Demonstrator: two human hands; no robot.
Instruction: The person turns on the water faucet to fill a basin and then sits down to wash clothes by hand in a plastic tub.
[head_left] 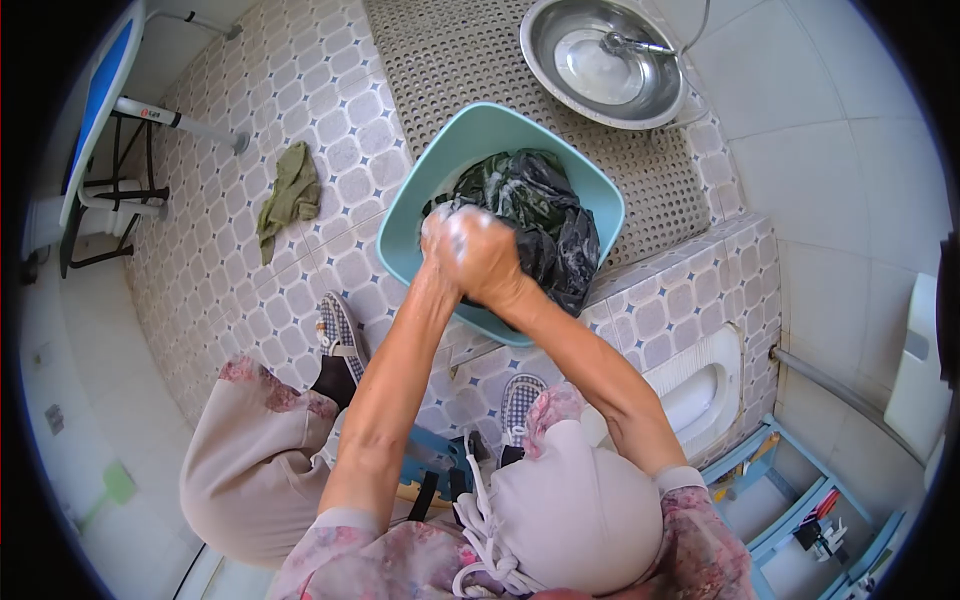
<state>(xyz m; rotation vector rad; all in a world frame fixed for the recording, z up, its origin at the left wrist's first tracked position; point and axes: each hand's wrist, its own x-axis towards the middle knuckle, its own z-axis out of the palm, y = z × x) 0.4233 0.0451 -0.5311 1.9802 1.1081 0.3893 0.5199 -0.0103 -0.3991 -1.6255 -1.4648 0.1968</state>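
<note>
A light teal plastic basin (600, 190) on the floor holds a dark, wet garment (540, 200) streaked with suds. My left hand (440, 238) and my right hand (488, 258) press together over the basin's near left part. Both are closed, with white lather on them and some motion blur. Dark fabric shows just behind and beside the fists, and they seem closed on the garment's near left edge. The exact hold is hidden between my fingers.
A metal bowl (540, 60) with a shower head (625, 44) in it stands on a perforated mat (430, 60). A green cloth (290, 195) lies on the tiles. A squat toilet (700, 390) and a blue shelf (770, 540) are at right; a metal-legged frame (165, 115) stands left.
</note>
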